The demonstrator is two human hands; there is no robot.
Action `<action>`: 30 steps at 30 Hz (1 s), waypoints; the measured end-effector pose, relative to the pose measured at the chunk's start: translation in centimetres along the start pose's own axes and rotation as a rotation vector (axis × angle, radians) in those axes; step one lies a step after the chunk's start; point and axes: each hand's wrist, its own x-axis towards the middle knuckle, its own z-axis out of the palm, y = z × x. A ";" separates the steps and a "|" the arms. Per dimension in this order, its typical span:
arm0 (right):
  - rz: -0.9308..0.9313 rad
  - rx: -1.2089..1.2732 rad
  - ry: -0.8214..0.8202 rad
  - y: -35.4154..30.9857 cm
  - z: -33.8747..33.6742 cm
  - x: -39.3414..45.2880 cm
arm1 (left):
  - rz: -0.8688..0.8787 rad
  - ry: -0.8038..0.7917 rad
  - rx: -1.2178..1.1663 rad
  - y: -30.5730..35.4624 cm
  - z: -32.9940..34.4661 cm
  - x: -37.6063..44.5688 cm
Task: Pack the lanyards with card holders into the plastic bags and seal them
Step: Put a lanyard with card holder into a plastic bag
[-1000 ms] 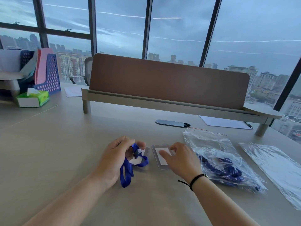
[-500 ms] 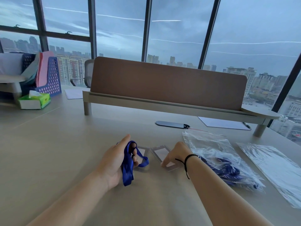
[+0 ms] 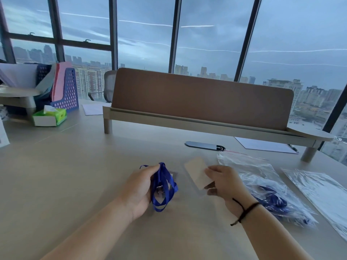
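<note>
My left hand (image 3: 139, 188) grips a bunched blue lanyard (image 3: 163, 186), lifted a little above the beige desk. A second clear card holder (image 3: 173, 175) lies on the desk just behind it. My right hand (image 3: 223, 182) pinches a clear card holder with a pale card inside (image 3: 197, 174) by its near edge and holds it tilted above the desk. To the right lies a clear plastic bag (image 3: 249, 169) with several blue lanyards (image 3: 272, 199) in it. Another flat plastic bag (image 3: 319, 190) lies at the far right.
A long desk shelf with a brown panel (image 3: 202, 102) crosses the back. Under it lie a dark cable port (image 3: 203, 145), a sheet of paper (image 3: 262, 145) and a pen (image 3: 293, 148). A green tissue box (image 3: 49, 117) and a blue file rack (image 3: 65, 91) stand at the back left.
My right hand has picked the card holder up off the desk and tilted it. My left hand has raised the bunched lanyard slightly.
</note>
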 end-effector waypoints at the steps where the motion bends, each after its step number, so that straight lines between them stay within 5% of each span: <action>1: 0.016 0.208 -0.071 -0.3 0.0 -1.5 | 0.005 0.013 0.006 0.0 0.1 -0.1; 6: 0.007 0.411 -0.302 0.4 2.6 -6.1 | 0.028 0.010 0.031 -0.8 0.7 0.1; 21: -0.067 0.147 -0.080 2.6 5.5 -6.6 | 0.022 -0.157 -0.247 -1.3 0.9 0.5; 30: -0.056 0.237 -0.046 2.2 4.7 -6.7 | 0.088 -0.294 0.021 -1.9 1.5 -0.3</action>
